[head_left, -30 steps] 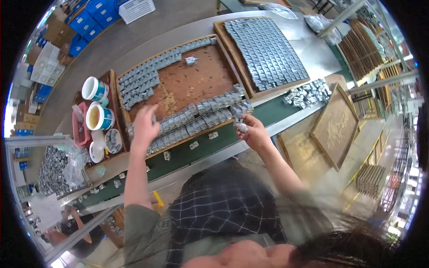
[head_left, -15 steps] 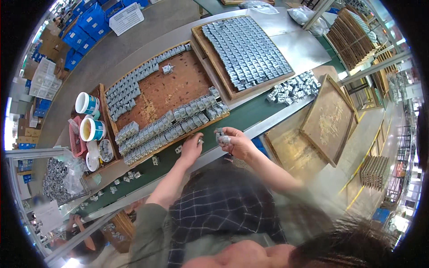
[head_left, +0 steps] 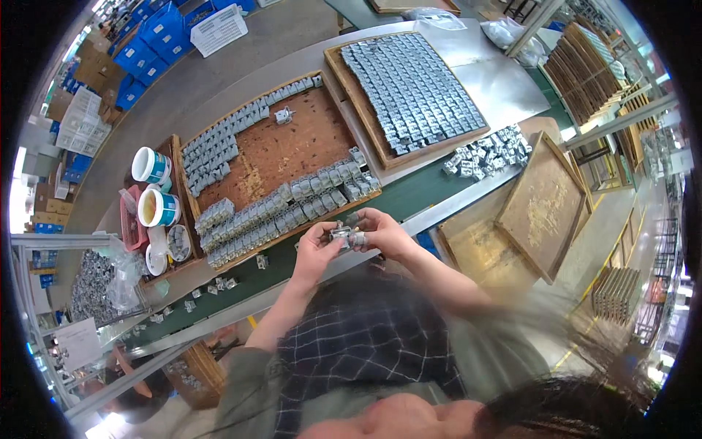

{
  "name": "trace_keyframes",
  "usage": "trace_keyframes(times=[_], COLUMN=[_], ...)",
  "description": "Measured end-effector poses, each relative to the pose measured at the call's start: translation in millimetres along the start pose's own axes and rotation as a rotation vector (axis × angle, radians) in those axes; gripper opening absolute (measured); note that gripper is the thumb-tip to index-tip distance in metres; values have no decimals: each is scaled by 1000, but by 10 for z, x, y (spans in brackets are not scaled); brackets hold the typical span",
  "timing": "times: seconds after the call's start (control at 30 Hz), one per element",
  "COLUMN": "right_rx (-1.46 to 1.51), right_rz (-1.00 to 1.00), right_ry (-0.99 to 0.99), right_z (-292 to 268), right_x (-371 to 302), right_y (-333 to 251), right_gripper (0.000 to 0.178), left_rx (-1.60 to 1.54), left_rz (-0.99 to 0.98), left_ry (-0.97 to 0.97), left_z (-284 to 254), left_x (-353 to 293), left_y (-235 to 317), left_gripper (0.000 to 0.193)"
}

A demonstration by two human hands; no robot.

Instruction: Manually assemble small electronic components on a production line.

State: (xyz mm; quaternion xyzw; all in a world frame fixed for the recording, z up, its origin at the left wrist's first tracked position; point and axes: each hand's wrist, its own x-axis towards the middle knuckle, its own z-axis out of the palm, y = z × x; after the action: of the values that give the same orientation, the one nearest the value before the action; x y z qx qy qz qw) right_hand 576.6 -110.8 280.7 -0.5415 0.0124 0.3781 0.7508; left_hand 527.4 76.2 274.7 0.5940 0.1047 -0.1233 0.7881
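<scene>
Farthest left in my view, a loose heap of small silvery metal pieces (head_left: 91,289) lies beside a crumpled clear plastic bag (head_left: 126,284). Next I have a pink plastic basket (head_left: 134,234) and two round white buckets with blue-green labels, the rear one (head_left: 151,166) just beyond the front one (head_left: 159,208). Right of them sits a shallow wood-rimmed tray with a reddish-brown base (head_left: 270,154), its grey metal parts ranked in a block at the far left and in long rows along the near edge; one lone silvery part (head_left: 284,115) lies on the bare base.

Below that tray, near the green conveyor belt (head_left: 409,192), my left hand (head_left: 314,252) pinches a small silver-grey metal part (head_left: 341,233) between thumb and fingers. My right hand (head_left: 385,234) meets it, thumb and forefinger closed on a rounded grey metal piece (head_left: 359,239). The two pieces are close together; I can't tell whether they are joined.

Further right, a second wooden tray (head_left: 365,113) is packed with grey parts, a jumbled silvery pile (head_left: 486,152) rests on the belt, and a bare wooden tray (head_left: 545,212) leans at a slant.
</scene>
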Motion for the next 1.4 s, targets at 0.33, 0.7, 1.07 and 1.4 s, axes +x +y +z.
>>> trace_keyframes(times=[0.33, 0.7, 1.07, 1.4], right_rx=[428, 112, -417, 2], right_rz=[174, 234, -127, -200], right_ry=[-124, -391, -22, -21], right_z=[358, 1319, 1742, 1560], right_x=[364, 925, 3083, 2768], right_y=[271, 298, -261, -77], right_gripper=[26, 40, 54, 34], left_rx=[366, 1096, 789, 718], left_rz=[171, 512, 549, 301], left_ry=[-59, 283, 566, 259], left_z=[-436, -1102, -2214, -2463], left_x=[-70, -380, -190, 693], left_y=[190, 504, 824, 940], left_gripper=[55, 75, 39, 46])
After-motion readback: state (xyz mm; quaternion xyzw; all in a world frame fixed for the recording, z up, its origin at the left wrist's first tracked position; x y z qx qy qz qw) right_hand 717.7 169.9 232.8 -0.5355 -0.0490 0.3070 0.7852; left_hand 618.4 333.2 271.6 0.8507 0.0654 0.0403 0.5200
